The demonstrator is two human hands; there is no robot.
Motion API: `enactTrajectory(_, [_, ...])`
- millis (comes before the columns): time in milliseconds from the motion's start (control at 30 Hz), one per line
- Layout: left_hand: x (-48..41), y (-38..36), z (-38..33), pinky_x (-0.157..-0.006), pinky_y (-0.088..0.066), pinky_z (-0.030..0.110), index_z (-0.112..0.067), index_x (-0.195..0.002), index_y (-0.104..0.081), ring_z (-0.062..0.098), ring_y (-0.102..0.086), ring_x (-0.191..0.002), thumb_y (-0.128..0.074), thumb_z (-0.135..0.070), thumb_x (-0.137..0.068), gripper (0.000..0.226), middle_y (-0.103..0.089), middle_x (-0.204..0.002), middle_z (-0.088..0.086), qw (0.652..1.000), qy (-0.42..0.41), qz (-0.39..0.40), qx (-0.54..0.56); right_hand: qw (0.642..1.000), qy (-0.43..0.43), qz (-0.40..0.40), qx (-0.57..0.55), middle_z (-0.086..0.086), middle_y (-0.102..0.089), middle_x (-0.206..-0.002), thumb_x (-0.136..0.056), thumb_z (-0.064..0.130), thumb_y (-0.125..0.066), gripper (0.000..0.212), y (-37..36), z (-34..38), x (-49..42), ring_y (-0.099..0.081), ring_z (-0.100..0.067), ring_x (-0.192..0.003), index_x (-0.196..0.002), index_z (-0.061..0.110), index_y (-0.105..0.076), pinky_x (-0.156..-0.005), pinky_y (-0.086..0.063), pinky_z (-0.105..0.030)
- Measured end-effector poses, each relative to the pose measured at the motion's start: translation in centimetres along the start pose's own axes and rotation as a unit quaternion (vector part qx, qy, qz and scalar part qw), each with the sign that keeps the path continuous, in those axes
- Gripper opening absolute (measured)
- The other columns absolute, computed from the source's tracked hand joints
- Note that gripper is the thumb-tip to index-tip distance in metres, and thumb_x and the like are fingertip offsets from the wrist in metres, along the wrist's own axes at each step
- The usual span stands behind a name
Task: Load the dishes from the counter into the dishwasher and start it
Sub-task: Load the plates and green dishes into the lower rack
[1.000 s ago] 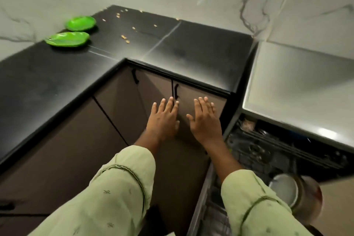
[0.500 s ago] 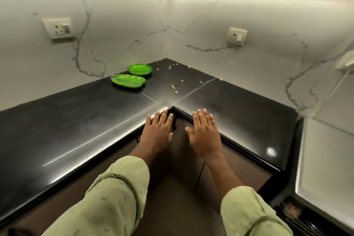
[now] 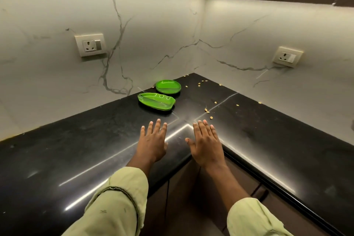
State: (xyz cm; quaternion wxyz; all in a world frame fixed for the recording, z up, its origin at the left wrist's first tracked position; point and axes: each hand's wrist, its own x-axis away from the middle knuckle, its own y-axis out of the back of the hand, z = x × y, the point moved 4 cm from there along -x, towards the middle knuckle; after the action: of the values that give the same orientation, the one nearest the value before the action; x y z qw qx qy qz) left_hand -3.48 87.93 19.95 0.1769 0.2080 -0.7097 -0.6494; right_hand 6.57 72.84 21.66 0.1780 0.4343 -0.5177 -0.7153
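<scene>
Two dishes left on the glossy black stone counter [image 3: 76,149], back near the corner: a leaf-shaped green plastic plate [image 3: 156,103] and, just beyond it at 1 o'clock, a round green plastic plate [image 3: 168,86]. They are close together; I can't tell if they touch.

Handling, my read: light, stiff, probably not fragile. The surface is shiny, so likely slick. The profile is low and flat on the stone, so there's little to get under. Pinch at the near rim, thumb on top and fingers beneath, or tip one edge up first.

Left hand [image 3: 153,142] and right hand [image 3: 206,144] are both palm down over the counter's inner corner, fingers straight and slightly fanned, holding nothing. The leaf plate sits at 12 o'clock from the left fingertips [image 3: 158,121], near but apart, and at 10 o'clock from the right hand. Yellowish crumbs [image 3: 206,110] lie at 12 o'clock of the right hand.
</scene>
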Motion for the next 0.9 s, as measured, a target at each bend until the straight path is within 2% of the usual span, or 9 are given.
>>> enactTrajectory(100, [-2.0, -0.8, 1.8, -0.122, -0.004, 0.052, -0.021, -0.159, 0.003, 0.03, 0.004, -0.153, -0.045, -0.039, -0.101, 0.077, 0.008, -0.166, 0.007, 1.0, 0.007, 0.02, 0.0, 1.0, 0.004, 0.016, 0.003, -0.019, -0.052, -0.141, -0.089, 0.036, -0.066, 0.06, -2.3, 0.5, -3.0, -0.043, -0.033, -0.137, -0.137, 0.003, -0.053, -0.114, -0.029, -0.045])
enactTrajectory(233, [-5.5, -2.3, 5.2, -0.123, -0.005, 0.051, -0.021, -0.159, 0.004, 0.031, 0.005, -0.153, -0.049, -0.042, -0.1, 0.082, 0.01, -0.166, 0.007, 0.998, 0.04, 0.047, -0.008, 0.999, 0.03, 0.039, -0.017, -0.02, -0.054, -0.139, -0.085, 0.03, -0.07, 0.06, -6.1, 1.7, -8.4, -0.045, -0.034, -0.135, -0.135, 0.002, -0.054, -0.113, -0.033, -0.048])
enactTrajectory(333, [-8.6, -3.3, 7.8, -0.123, -0.006, 0.052, -0.02, -0.159, 0.005, 0.033, 0.004, -0.153, -0.052, -0.044, -0.099, 0.086, 0.01, -0.166, 0.008, 0.995, 0.076, 0.063, -0.019, 0.996, 0.06, 0.055, -0.028, -0.019, -0.051, -0.142, -0.087, 0.029, -0.067, 0.06, -9.3, 2.4, -12.3, -0.043, -0.033, -0.137, -0.138, 0.002, -0.051, -0.115, -0.03, -0.047])
enactTrajectory(500, [-13.2, -6.1, 10.9, -0.123, -0.005, 0.052, -0.022, -0.158, 0.009, 0.034, 0.01, -0.152, -0.065, -0.045, -0.091, 0.103, 0.018, -0.164, 0.008, 0.974, 0.144, 0.17, 0.033, 0.984, 0.121, 0.118, -0.053, -0.017, -0.043, -0.149, -0.094, 0.028, -0.057, 0.058, -15.1, 3.0, -18.0, -0.033, -0.031, -0.143, -0.144, 0.004, -0.043, -0.119, -0.018, -0.042])
enactTrajectory(633, [-16.4, -8.0, 12.6, -0.122, -0.004, 0.051, -0.02, -0.158, 0.01, 0.034, 0.01, -0.152, -0.076, -0.043, -0.083, 0.116, 0.019, -0.164, 0.009, 0.961, 0.175, 0.211, 0.046, 0.971, 0.16, 0.166, -0.067, -0.015, -0.033, -0.155, -0.098, 0.025, -0.048, 0.056, -19.2, 3.1, -22.7, -0.021, -0.028, -0.148, -0.148, 0.005, -0.034, -0.121, -0.009, -0.039])
enactTrajectory(800, [-19.9, -9.4, 13.3, -0.121, -0.013, 0.055, -0.02, -0.159, 0.007, 0.035, 0.007, -0.152, -0.084, -0.039, -0.076, 0.125, 0.017, -0.165, 0.005, 0.931, 0.21, 0.286, 0.086, 0.957, 0.174, 0.223, -0.066, -0.014, -0.031, -0.157, -0.099, 0.025, -0.044, 0.056, -23.6, 3.2, -26.6, -0.019, -0.026, -0.149, -0.15, 0.005, -0.031, -0.123, -0.009, -0.04])
enactTrajectory(900, [-21.5, -9.8, 13.9, -0.119, -0.018, 0.059, -0.018, -0.158, 0.011, 0.035, 0.011, -0.151, -0.089, -0.032, -0.07, 0.134, 0.021, -0.164, 0.001, 0.912, 0.231, 0.321, 0.113, 0.95, 0.165, 0.262, -0.039, -0.015, -0.028, -0.158, -0.099, 0.027, -0.045, 0.059, -26.1, 3.3, -28.6, -0.019, -0.027, -0.148, -0.15, 0.005, -0.028, -0.122, -0.012, -0.041])
